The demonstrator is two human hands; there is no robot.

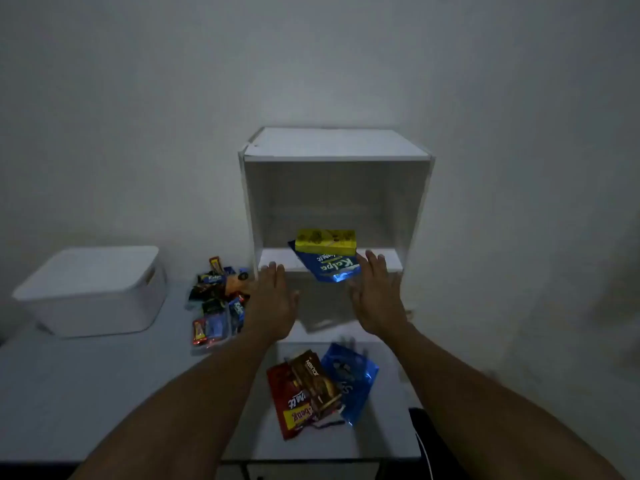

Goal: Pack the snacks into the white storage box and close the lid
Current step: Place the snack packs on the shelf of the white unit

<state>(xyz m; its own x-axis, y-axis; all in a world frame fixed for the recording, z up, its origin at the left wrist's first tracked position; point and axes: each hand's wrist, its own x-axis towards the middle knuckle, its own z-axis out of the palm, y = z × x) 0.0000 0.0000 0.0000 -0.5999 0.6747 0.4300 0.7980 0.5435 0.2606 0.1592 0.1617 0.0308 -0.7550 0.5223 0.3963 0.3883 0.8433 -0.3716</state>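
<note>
The white storage box (93, 292) stands at the left of the table with its lid on. A blue Kalpa packet (329, 266) and a yellow box (325, 242) lie at the front lip of a white open cabinet (332, 150), the packet jutting over the edge. My left hand (272, 299) reaches up just left of them, fingers straight, holding nothing. My right hand (375, 292) is held flat to their right, its fingertips close beside the blue packet. Several small snacks (218, 299) are heaped left of my left hand. A red packet (291, 400), a brown Nextar box (317, 384) and a blue bag (353, 379) lie nearer me.
The table (86, 393) runs from the left to its front edge near me. A dark object (420, 434) sits at the table's right front corner. A plain wall stands behind everything.
</note>
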